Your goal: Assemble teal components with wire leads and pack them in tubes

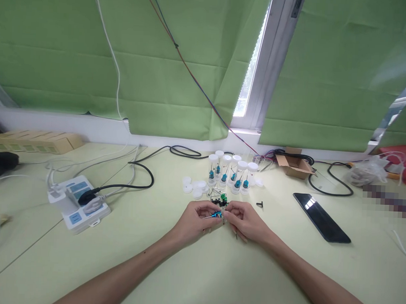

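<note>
My left hand [196,219] pinches a small blue metal part with a thin silver shaft [215,214]; the shaft points left. At the part's right end, my right hand [243,220] has its fingers closed together, and what they hold is too small to make out. A thin dark tip shows under the right fingers. Just beyond both hands lie a pile of small black parts [217,202], a green part [224,197] and several bent metal pins [215,191]. Behind these stand several clear tubes [241,171] with white caps and blue shafted parts inside.
Loose white caps [198,186] lie left of the tubes. A small black T-shaped piece [260,204] and a phone [321,217] are on the right. Further back sits an open cardboard box [295,165] among cables. A power strip [78,205] with plugs occupies the left.
</note>
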